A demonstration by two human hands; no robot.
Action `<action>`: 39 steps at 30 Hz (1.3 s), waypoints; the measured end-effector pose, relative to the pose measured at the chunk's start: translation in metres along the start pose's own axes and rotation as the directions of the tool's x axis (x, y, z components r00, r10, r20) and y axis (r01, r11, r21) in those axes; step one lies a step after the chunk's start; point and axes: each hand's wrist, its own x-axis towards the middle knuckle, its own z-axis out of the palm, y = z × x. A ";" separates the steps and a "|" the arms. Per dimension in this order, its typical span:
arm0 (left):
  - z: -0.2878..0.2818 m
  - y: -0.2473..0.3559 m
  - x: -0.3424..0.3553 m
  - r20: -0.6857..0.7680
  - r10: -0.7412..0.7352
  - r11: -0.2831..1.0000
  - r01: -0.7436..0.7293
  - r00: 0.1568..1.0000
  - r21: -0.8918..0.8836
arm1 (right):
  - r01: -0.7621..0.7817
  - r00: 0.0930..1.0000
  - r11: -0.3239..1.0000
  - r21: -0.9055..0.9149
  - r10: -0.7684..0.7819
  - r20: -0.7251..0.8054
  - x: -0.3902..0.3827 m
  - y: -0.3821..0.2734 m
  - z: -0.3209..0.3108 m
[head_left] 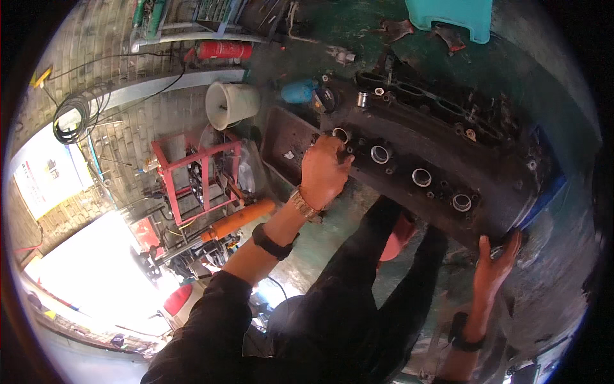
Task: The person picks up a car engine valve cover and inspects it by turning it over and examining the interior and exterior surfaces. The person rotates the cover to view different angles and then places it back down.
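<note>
A dark, grimy engine cylinder head [441, 147] lies across the upper right, with a row of silver-rimmed round openings [421, 177] along its near side. My left hand [325, 173] has curled fingers at its left end, beside the leftmost ring; what they hold is hidden. My right hand [492, 269] grips the near right corner, thumb and fingers around the edge. A small silver cylinder [362, 100] stands near the back left. A dark tray [276, 144] lies just left of my left hand.
A white bucket [231, 102] and blue canister [297, 91] are at the back. A red metal frame [179, 160] and orange cylinder [243, 217] are to the left. A teal stool [448, 16] is at the top. My dark-clothed legs [345, 269] show below, near a pink object [396, 237].
</note>
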 end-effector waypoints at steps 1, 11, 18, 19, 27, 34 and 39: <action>0.002 0.001 0.001 -0.024 0.032 0.999 -0.032 0.999 -0.002 | 0.010 1.000 1.000 -0.005 -0.010 0.007 0.000 0.000 -0.001; 0.015 0.013 0.029 0.132 0.057 0.970 -0.086 0.990 0.226 | -0.045 0.999 0.999 0.009 0.045 0.022 -0.003 -0.009 -0.004; 0.017 0.010 0.036 0.143 0.152 0.958 -0.182 0.978 0.223 | 0.011 1.000 0.992 0.123 -0.011 0.001 0.000 -0.007 -0.001; 0.017 0.010 0.036 0.136 0.156 0.958 -0.184 0.978 0.221 | 0.018 1.000 0.994 0.105 -0.018 -0.004 0.000 -0.006 -0.001; 0.020 0.010 0.036 0.104 0.203 0.942 -0.223 0.974 0.250 | 0.055 0.998 0.998 0.024 -0.054 -0.020 0.001 -0.005 -0.001; 0.022 0.006 0.036 0.118 0.223 0.946 -0.244 0.968 0.213 | 0.033 0.999 0.998 0.050 -0.033 -0.002 0.000 -0.008 -0.003; 0.023 0.006 0.035 0.116 0.223 0.950 -0.242 0.968 0.197 | 0.051 0.999 0.999 0.019 -0.050 -0.011 0.000 -0.006 -0.002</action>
